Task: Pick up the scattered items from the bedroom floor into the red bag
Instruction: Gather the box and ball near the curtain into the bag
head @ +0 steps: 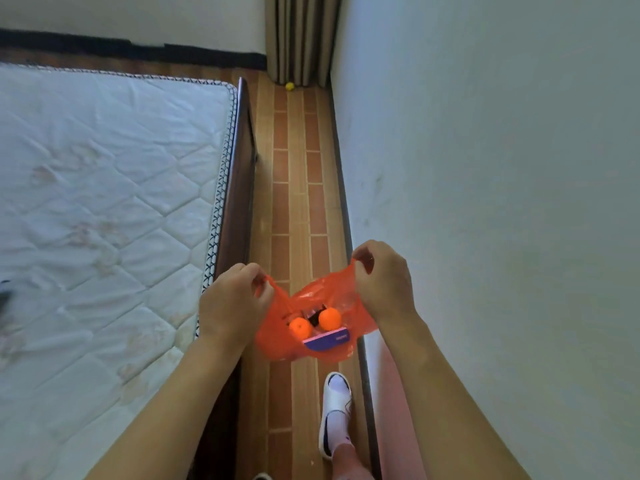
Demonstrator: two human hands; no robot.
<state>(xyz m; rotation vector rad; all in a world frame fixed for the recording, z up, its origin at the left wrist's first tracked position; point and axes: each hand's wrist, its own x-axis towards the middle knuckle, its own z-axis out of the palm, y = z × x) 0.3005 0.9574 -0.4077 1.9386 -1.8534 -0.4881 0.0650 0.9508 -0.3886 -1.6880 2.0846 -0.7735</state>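
Bag (311, 327), red and hanging over the floor strip between bed (104, 202) and wall, is held open by its handles, left hand (232, 303) and right hand (381, 282) each pinching one, with two oranges (329, 319) inside; next, likely, walking to the yellow ball (290, 86) by the curtain.

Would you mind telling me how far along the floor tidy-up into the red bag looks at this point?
Partly done: two round orange fruits and a flat purple box already sit inside the thin red plastic bag. In hand: the left hand and right hand each pinch a handle, holding the bag's mouth open. Left: a small yellow ball lies on the wooden floor by the striped curtain.
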